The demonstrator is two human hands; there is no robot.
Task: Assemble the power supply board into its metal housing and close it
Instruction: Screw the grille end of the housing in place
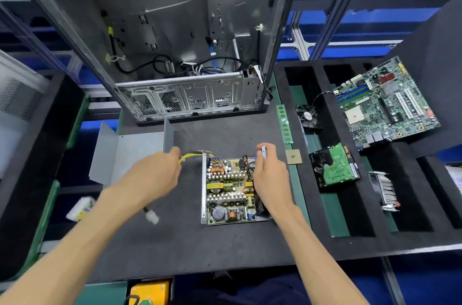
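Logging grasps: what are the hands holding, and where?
Left hand pinches the yellow cable bundle. Right hand grips the metal housing at its far right corner.

Head camera looks steeply down, close over the workbench [175,242].

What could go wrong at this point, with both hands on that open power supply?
The left hand grips the yellow cables; a hard tug might strain where they join the power supply board. The metal cover lies apart, so loose cables could get pinched on closing. The right hand rests among exposed parts.
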